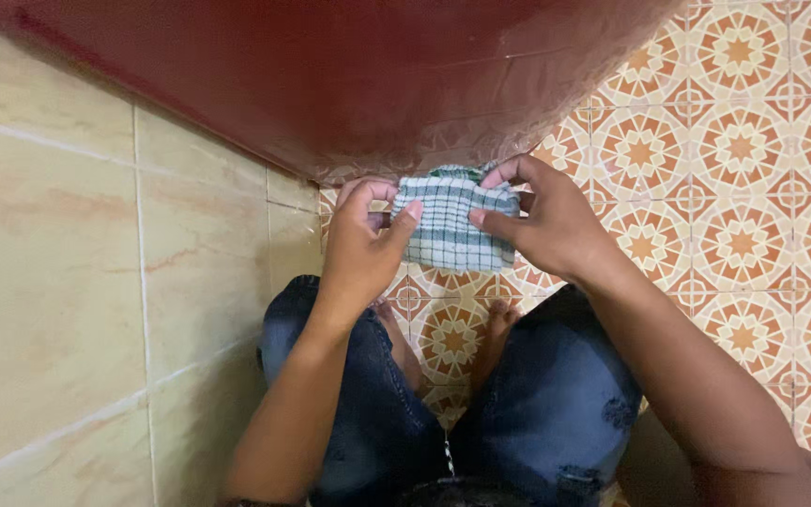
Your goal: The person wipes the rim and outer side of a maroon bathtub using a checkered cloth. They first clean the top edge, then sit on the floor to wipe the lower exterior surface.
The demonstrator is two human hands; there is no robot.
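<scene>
A folded checked cloth (451, 225), white with green and dark lines, is held in front of me at the middle of the view. My left hand (360, 246) grips its left edge, thumb on the front and fingers curled behind. My right hand (544, 218) pinches its right edge and top corner the same way. Both hands hold the cloth in the air, just below the rim of a dark red surface (349, 84).
A cream tiled wall (77, 272) stands close on the left. The floor (753, 141) has orange and white patterned tiles. My legs in dark blue jeans (537, 404) and my bare feet are below the cloth.
</scene>
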